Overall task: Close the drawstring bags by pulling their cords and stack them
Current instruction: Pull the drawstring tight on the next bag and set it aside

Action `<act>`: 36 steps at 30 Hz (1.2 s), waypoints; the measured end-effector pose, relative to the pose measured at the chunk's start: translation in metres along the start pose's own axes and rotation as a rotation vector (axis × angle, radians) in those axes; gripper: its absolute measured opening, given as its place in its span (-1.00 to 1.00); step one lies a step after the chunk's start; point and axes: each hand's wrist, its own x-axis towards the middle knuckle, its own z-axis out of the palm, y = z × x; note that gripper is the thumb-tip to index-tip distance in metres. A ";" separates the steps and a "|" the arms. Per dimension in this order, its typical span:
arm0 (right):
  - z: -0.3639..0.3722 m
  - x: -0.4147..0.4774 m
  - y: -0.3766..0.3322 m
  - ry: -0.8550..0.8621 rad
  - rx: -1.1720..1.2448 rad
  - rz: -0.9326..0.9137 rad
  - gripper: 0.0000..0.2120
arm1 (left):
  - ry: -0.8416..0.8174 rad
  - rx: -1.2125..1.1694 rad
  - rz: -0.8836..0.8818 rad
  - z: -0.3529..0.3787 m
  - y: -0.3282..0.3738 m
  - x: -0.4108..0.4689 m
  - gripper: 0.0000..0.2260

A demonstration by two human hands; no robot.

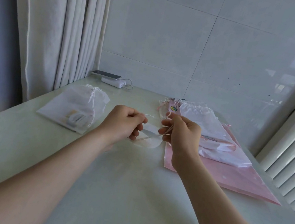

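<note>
Head: cord (146,138) in right hand (181,135)

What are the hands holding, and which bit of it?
A small see-through drawstring bag. The right hand grips its pink cords; the left hand pinches its other end, but the fingers hide whether that is cord or edge.

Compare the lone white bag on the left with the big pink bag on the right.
Colour: the white bag is see-through white; the pink bag is opaque pink.
Size: the pink bag looks clearly larger than the white bag.
Load: the white bag lies alone, its mouth gathered; the pink bag lies under other bags.
Both lie flat on the table.
</note>
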 end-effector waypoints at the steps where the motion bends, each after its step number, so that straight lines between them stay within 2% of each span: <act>1: 0.001 -0.001 -0.001 0.028 0.006 -0.027 -0.75 | -0.005 0.009 -0.014 -0.001 0.000 0.000 -0.80; 7: 0.005 -0.003 0.001 0.114 -0.116 -0.204 -0.66 | -0.008 -0.005 -0.059 0.000 0.003 -0.003 -0.78; 14: 0.005 -0.005 -0.001 -0.026 -0.034 -0.258 -0.64 | -0.254 0.149 -0.031 -0.001 0.012 -0.011 -0.80; 21: 0.003 -0.002 0.004 -0.136 -0.206 -0.365 -0.62 | -0.366 0.213 0.044 0.001 0.015 -0.016 -0.64; 25: -0.002 0.000 0.005 -0.257 -0.291 -0.326 -0.64 | -0.358 0.160 0.007 0.000 0.013 -0.013 -0.69; 30: -0.003 -0.001 0.009 -0.279 -0.438 -0.289 -0.58 | -0.339 0.019 -0.111 -0.003 0.009 -0.006 -0.70; 36: -0.001 0.000 0.007 -0.358 -0.584 -0.372 -0.60 | -0.285 -0.067 -0.188 -0.003 0.006 -0.002 -0.72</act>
